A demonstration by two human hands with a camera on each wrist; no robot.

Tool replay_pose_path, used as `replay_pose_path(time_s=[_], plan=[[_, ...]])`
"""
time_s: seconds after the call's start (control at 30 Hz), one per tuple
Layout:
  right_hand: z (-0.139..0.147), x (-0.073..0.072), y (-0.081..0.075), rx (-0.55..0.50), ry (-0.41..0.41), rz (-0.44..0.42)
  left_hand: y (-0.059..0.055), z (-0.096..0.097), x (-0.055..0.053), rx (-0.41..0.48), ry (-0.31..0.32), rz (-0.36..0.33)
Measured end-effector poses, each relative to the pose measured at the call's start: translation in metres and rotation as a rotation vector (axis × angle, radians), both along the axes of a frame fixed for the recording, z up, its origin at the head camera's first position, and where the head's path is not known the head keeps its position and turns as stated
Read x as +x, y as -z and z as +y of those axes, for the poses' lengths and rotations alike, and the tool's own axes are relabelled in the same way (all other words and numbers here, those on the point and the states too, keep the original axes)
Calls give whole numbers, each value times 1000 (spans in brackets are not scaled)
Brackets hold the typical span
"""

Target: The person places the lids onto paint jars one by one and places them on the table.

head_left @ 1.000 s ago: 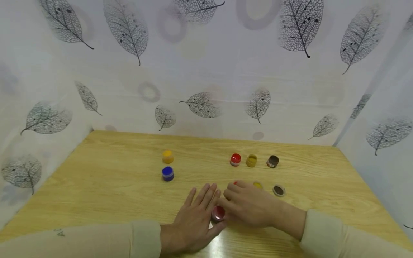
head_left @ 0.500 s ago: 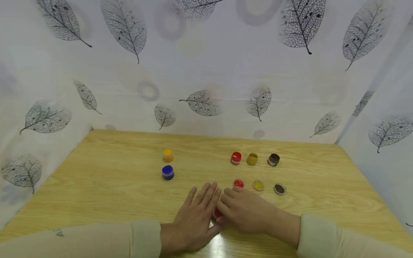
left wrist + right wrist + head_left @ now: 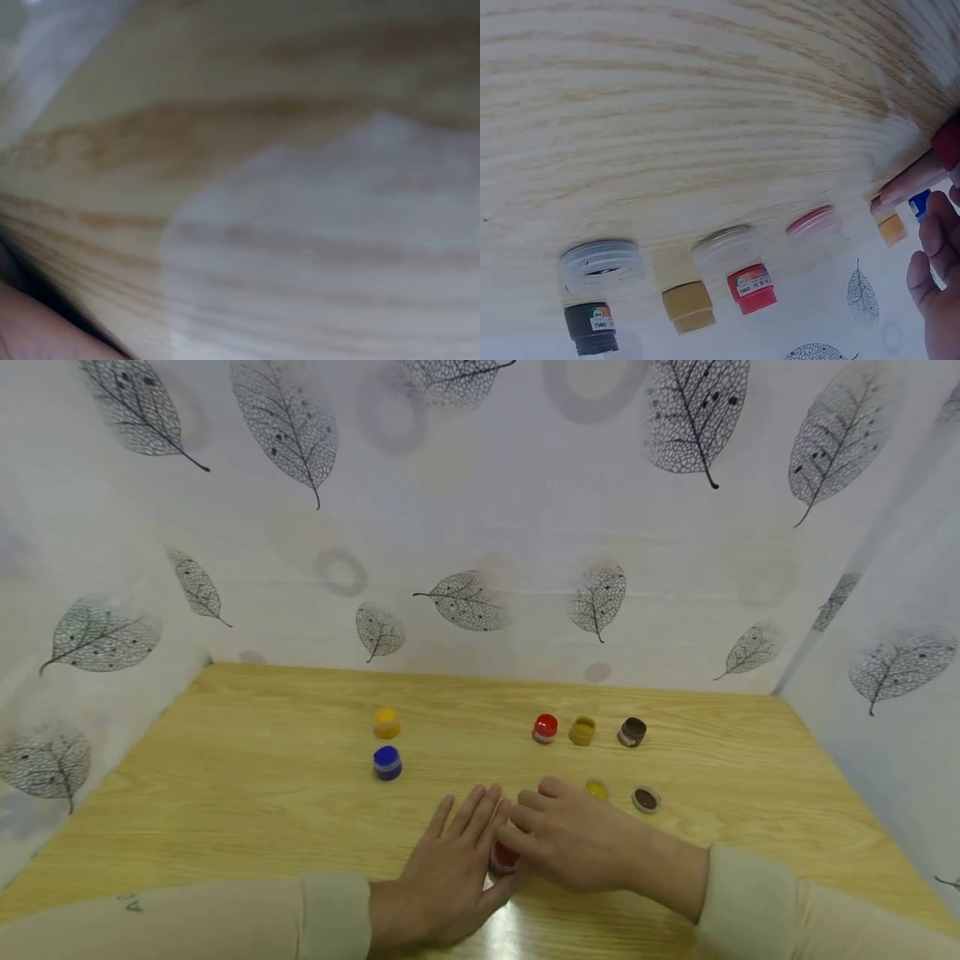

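A small dark red paint jar point(image 3: 505, 857) stands on the wooden table between the two hands. My left hand point(image 3: 450, 877) lies flat with straight fingers, the jar in the crook between its index finger and thumb. From the right, my right hand point(image 3: 577, 839) grips the jar's top edge with curled fingers and covers part of it. At the right edge of the right wrist view, the dark red jar point(image 3: 946, 142) shows only in part, with fingers point(image 3: 936, 232) below it. The left wrist view holds mostly blurred tabletop.
Farther back stand open red point(image 3: 545, 728), yellow point(image 3: 582, 731) and dark brown point(image 3: 632, 732) paint jars. Nearer lie a yellow-stained lid point(image 3: 597, 789) and a brown-stained lid point(image 3: 646, 799). Orange point(image 3: 387, 723) and blue point(image 3: 387, 763) jars stand left. A leaf-print curtain point(image 3: 480, 527) hangs behind.
My right hand shifted over the jar and uncovered a red-stained lid half a second ago, then drew back slightly, hiding most of that lid again. My left hand has stayed put.
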State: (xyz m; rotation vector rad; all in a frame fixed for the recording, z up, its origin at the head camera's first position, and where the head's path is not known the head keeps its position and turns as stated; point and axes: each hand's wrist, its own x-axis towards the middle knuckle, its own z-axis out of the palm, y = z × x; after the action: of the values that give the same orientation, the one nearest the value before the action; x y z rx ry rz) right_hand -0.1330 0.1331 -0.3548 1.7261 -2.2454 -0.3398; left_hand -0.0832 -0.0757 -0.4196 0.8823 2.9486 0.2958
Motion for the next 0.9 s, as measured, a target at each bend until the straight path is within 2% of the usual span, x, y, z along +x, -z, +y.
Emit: replay_pose_path(time_s=[0.2, 0.4, 0.57, 0.77, 0.9], plan=[[-4, 2, 2, -21, -14, 11, 1, 0, 0, -1, -2, 21], [-9, 7, 4, -22, 30, 37, -1, 0, 0, 2, 6, 10], [-8, 6, 1, 13, 59, 49, -2, 0, -1, 1, 6, -19], [-5, -1, -6, 34, -8, -1, -2, 0, -1, 9, -7, -60], [-5, -2, -6, 67, -38, -3, -1, 0, -1, -2, -5, -38]])
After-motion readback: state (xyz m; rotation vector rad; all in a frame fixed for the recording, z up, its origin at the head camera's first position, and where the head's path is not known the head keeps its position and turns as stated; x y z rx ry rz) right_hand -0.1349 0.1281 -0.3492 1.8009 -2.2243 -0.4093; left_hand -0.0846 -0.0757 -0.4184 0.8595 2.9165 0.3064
